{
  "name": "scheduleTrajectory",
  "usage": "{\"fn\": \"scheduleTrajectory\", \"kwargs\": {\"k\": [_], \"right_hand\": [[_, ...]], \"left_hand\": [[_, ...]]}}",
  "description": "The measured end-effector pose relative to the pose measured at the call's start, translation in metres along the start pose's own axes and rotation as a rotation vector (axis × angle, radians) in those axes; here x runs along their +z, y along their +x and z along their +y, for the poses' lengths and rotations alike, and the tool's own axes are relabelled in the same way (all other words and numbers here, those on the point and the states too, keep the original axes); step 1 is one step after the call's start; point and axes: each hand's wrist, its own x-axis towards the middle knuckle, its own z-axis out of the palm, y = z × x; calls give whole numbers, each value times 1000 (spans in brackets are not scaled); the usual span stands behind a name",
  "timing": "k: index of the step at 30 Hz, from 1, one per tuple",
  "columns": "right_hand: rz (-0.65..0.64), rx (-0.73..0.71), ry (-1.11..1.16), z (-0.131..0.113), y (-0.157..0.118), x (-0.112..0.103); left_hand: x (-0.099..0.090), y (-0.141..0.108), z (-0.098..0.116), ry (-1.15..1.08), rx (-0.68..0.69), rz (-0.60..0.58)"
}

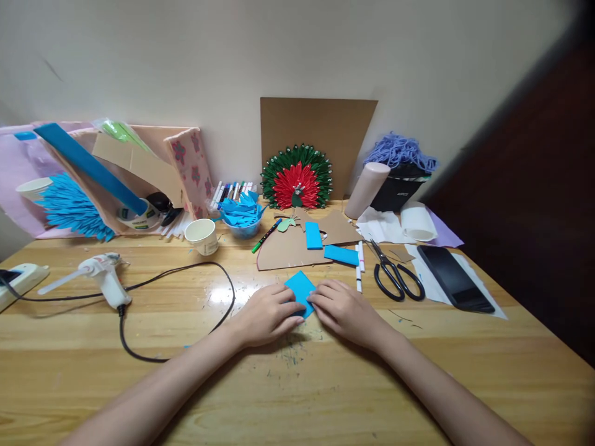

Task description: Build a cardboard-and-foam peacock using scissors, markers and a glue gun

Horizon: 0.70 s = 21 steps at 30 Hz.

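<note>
A small square of blue paper (pixel 300 290) lies on the wooden table between my two hands, one corner pointing away from me. My left hand (pixel 269 313) rests at its left side with fingers bent over the edge. At the right edge, the fingers and thumb of my right hand (pixel 341 310) pinch the paper. Just beyond it are a folded blue strip (pixel 341 254) and a blue rectangle (pixel 313 236), which lies over cut brown cardboard (pixel 283 251). Black-handled scissors (pixel 395 272) lie open to the right of my right hand.
A glue gun (pixel 106 282) with a looping black cord is at left. Behind stand a paper cup (pixel 202 236), a bowl of blue paper pieces (pixel 242 217) and a red-green peacock craft (pixel 296 179). A phone (pixel 455 279) lies right, near a white roll (pixel 417 222).
</note>
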Motion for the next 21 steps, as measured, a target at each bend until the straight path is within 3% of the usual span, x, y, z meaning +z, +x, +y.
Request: {"fn": "scheduleTrajectory", "kwargs": {"k": [4, 8, 12, 21], "right_hand": [[-4, 56, 16, 17, -3, -8], [101, 307, -18, 63, -18, -23], [-63, 432, -50, 95, -34, -36], [-160, 314, -69, 84, -32, -42]], "left_hand": [[3, 2, 4, 8, -130, -17], [7, 2, 2, -85, -166, -1], [10, 2, -2, -120, -141, 5], [11, 2, -2, -56, -118, -9]]}}
